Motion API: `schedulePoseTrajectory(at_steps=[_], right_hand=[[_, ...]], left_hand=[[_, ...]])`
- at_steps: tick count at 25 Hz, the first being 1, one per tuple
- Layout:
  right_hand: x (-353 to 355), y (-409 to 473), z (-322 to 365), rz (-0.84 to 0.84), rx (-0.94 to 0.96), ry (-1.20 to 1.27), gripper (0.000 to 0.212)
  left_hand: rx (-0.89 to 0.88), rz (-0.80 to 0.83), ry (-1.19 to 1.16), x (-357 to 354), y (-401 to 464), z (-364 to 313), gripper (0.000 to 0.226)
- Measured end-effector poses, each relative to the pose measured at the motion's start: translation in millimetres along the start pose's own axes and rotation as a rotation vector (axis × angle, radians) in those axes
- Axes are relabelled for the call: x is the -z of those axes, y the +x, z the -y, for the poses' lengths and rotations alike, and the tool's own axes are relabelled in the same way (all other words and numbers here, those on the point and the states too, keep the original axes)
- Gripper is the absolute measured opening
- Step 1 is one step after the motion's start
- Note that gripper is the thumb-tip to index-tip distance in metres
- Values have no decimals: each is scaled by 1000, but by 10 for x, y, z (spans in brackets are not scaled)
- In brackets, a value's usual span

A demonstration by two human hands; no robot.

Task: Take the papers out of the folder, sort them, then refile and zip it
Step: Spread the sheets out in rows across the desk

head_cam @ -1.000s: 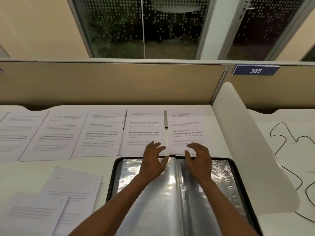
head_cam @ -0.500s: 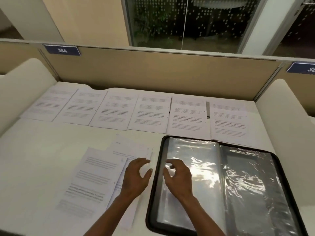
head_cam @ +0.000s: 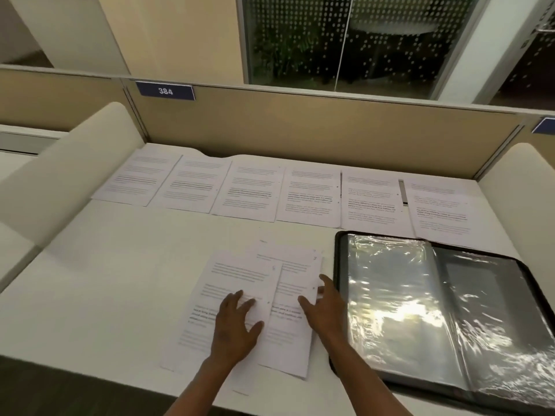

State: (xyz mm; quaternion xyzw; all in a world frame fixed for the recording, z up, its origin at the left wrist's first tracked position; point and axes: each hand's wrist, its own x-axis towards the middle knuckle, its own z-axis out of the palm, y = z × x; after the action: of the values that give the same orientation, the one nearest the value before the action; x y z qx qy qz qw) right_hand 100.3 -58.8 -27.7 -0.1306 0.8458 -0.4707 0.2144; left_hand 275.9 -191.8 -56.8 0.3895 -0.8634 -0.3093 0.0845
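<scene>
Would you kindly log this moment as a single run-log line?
stage: sorting | left hand: flat on loose sheets | right hand: on their right edge | folder: open, unzipped | six-sheet row: laid out behind

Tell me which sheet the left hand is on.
The top sheet of the overlapping pile near the desk's front edge; the left hand lies flat on it. The six sheets in the back row lie untouched.
</scene>
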Motion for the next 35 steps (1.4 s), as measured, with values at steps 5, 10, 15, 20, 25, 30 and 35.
schedulePoseTrajectory(at_steps=[5, 10, 15, 20, 25, 30, 35], right_hand=[[-73, -179, 205, -161, -69, 167, 43], [206, -250, 396, -215, 54, 211, 18], [741, -303, 748, -309, 178, 280, 18], [1005, -269, 1097, -411, 344, 332, 13], [694, -455, 1574, -277, 440, 431, 16], [-28, -468, 1929, 13, 245, 647, 16], [-1245, -229, 2041, 102, 50, 707, 19]], left_hand=[[-32, 54, -8, 4, -44, 23, 64], [-62, 66, -57, -46, -59, 6, 64], [-63, 20, -89, -67, -78, -46, 61], [-38, -83, -202, 155, -43, -239, 57], [34, -291, -567, 976, 28, -445, 47], [58, -279, -698, 1955, 375, -234, 64], [143, -302, -659, 2587, 825, 558, 52]])
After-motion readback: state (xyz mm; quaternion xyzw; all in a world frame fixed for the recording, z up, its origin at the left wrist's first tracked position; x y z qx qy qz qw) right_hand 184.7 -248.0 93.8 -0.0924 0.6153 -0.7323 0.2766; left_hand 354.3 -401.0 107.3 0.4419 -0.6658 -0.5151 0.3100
